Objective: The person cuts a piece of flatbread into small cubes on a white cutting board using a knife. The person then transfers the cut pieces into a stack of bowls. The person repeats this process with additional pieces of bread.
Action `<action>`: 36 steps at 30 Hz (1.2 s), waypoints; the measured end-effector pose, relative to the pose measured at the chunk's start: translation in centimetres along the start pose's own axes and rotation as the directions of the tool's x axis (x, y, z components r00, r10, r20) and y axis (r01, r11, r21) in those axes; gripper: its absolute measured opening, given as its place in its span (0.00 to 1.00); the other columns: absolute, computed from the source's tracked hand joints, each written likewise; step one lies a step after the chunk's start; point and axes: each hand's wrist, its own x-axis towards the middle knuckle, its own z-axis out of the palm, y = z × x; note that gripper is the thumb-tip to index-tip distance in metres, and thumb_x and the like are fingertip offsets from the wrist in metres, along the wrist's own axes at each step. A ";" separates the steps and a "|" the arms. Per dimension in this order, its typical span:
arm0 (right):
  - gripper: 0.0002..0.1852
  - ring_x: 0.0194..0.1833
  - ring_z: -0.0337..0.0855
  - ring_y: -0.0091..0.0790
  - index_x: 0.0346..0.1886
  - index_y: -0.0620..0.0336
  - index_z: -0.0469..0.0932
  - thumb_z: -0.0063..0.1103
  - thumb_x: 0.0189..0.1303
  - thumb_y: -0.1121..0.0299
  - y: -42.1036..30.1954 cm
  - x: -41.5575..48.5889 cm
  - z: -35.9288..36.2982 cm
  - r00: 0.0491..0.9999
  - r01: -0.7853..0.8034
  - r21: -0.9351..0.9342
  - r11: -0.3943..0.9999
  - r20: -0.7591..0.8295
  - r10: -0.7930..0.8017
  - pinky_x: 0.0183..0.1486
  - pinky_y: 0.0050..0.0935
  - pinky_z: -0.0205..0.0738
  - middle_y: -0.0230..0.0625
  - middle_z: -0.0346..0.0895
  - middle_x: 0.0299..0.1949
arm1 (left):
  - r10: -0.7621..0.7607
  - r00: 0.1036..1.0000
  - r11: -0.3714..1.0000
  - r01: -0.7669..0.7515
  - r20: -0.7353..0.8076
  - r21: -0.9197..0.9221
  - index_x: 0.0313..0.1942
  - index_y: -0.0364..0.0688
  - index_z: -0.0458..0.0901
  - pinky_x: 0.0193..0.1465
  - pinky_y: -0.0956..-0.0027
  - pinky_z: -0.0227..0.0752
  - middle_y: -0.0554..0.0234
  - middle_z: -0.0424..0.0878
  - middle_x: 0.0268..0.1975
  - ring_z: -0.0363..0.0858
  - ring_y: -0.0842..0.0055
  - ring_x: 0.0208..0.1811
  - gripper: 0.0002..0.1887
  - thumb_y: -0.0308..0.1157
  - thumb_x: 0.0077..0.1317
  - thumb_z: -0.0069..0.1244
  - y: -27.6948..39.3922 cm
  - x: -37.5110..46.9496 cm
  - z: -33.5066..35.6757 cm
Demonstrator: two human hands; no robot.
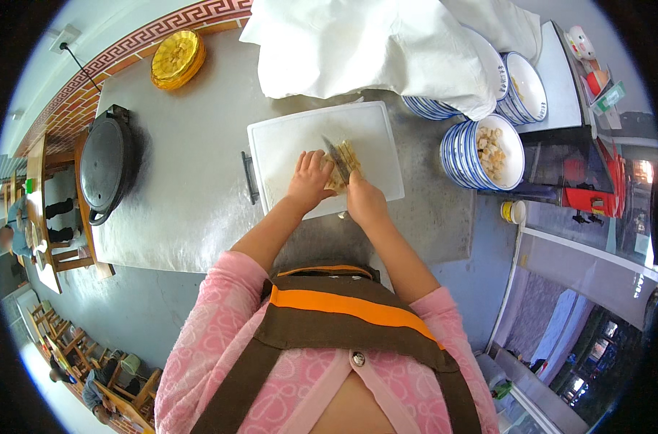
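My right hand grips a kitchen knife, its dark blade pointing away from me and a little left. The blade stands among pale, bread-like strips on a white plastic cutting board. From the left, my left hand presses on the pale food beside the blade, fingers bent and thumb towards me. Some of that food is hidden under the fingers, and the knife's handle is covered by my right hand.
A metal worktop carries the board. Stacked blue-and-white bowls, the top one holding diced pale cubes, stand at right. White cloth drapes over things behind. A black round griddle and yellow woven baskets are left.
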 end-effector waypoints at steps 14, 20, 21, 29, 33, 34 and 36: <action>0.08 0.38 0.86 0.58 0.41 0.66 0.70 0.55 0.59 0.78 -1.9 2.6 1.1 0.981 -0.061 -0.077 0.995 0.178 0.074 0.41 0.52 0.80 0.54 0.83 0.32 | -0.032 0.996 0.975 0.049 0.080 -0.218 0.53 0.37 0.75 0.67 0.53 0.68 0.43 0.68 0.63 0.66 0.48 0.66 0.31 0.38 0.51 0.69 -1.5 0.3 1.0; 0.09 0.36 0.85 0.59 0.42 0.66 0.69 0.56 0.63 0.73 -0.8 2.6 2.5 0.997 -0.067 0.012 0.998 0.040 0.066 0.39 0.54 0.78 0.54 0.83 0.32 | -0.039 0.994 0.958 0.066 0.099 -0.280 0.52 0.39 0.77 0.67 0.53 0.69 0.46 0.68 0.64 0.66 0.48 0.66 0.27 0.36 0.53 0.68 -1.7 0.5 -0.1; 0.09 0.35 0.84 0.60 0.42 0.66 0.69 0.55 0.64 0.71 -0.5 2.5 2.2 0.996 -0.081 0.027 0.996 0.030 0.080 0.40 0.55 0.78 0.54 0.83 0.32 | -0.043 0.995 0.949 0.070 0.094 -0.307 0.52 0.40 0.77 0.67 0.53 0.69 0.47 0.68 0.64 0.66 0.49 0.67 0.26 0.35 0.53 0.67 -1.8 0.5 -0.4; 0.09 0.37 0.84 0.60 0.44 0.66 0.69 0.53 0.64 0.72 -2.0 0.0 -0.4 0.990 -0.026 -0.071 0.997 0.140 0.036 0.39 0.54 0.77 0.55 0.82 0.33 | -0.041 0.997 0.979 0.053 0.066 -0.197 0.51 0.42 0.79 0.69 0.54 0.66 0.48 0.69 0.62 0.65 0.51 0.67 0.22 0.36 0.56 0.65 -1.8 -0.7 -0.7; 0.11 0.37 0.86 0.56 0.45 0.68 0.71 0.53 0.59 0.78 -3.0 0.7 -0.4 0.981 -0.017 -0.092 0.996 0.190 0.035 0.39 0.51 0.80 0.54 0.83 0.33 | -0.063 0.997 0.956 0.076 0.055 -0.283 0.49 0.43 0.79 0.64 0.53 0.72 0.50 0.71 0.61 0.68 0.50 0.65 0.22 0.33 0.55 0.65 -2.5 -0.4 -0.1; 0.11 0.37 0.86 0.56 0.45 0.68 0.70 0.53 0.59 0.78 -3.1 1.2 0.0 0.981 -0.028 -0.092 0.995 0.188 0.045 0.39 0.51 0.80 0.54 0.83 0.33 | -0.041 0.998 0.957 0.052 0.046 -0.287 0.49 0.43 0.79 0.63 0.54 0.72 0.49 0.71 0.60 0.68 0.50 0.64 0.21 0.34 0.56 0.64 -2.7 -0.3 0.1; 0.10 0.36 0.86 0.57 0.45 0.68 0.70 0.53 0.59 0.78 -2.7 2.6 1.2 0.989 0.005 -0.075 0.997 0.148 0.006 0.39 0.52 0.80 0.53 0.83 0.31 | -0.013 0.999 0.957 0.026 0.047 -0.288 0.49 0.42 0.79 0.62 0.55 0.73 0.46 0.71 0.59 0.69 0.50 0.63 0.19 0.35 0.58 0.63 -3.1 -0.2 0.3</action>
